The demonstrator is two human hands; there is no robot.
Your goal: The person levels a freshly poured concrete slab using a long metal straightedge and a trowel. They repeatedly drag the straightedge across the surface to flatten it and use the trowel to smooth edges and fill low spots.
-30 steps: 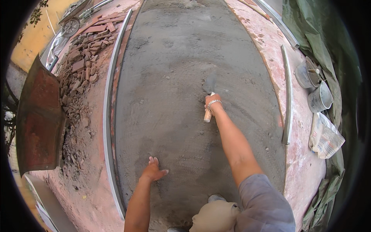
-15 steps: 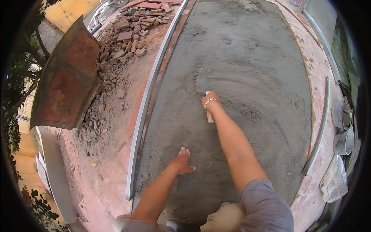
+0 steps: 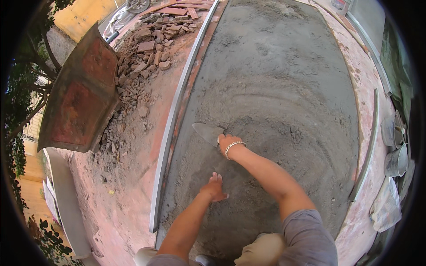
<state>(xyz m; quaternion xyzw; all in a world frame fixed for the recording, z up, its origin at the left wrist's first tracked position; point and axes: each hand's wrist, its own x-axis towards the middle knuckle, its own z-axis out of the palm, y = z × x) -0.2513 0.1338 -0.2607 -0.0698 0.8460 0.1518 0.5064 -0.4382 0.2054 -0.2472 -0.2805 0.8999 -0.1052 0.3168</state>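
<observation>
My right hand [image 3: 227,144], with a chain bracelet at the wrist, is closed round the handle of a trowel. The pointed metal blade of the trowel [image 3: 207,132] lies flat on the wet grey mortar [image 3: 275,53], aimed to the left toward the metal strip. Most of the handle is hidden by my fingers. My left hand [image 3: 214,188] hovers nearer to me, close over the mortar, fingers stretched out and holding nothing. Curved sweep marks and loose crumbs show on the mortar ahead of the trowel.
A long metal straightedge [image 3: 174,106] borders the mortar on the left. Beyond it lie broken tile rubble [image 3: 148,53] and a tilted rusty metal barrow tray [image 3: 80,97]. At right are a curved strip [image 3: 368,150], buckets [image 3: 395,162] and a white sack [image 3: 385,206].
My right hand has drawn the trowel back toward me and to the left, turning the blade from pointing away to pointing left. My left hand has shifted only slightly.
</observation>
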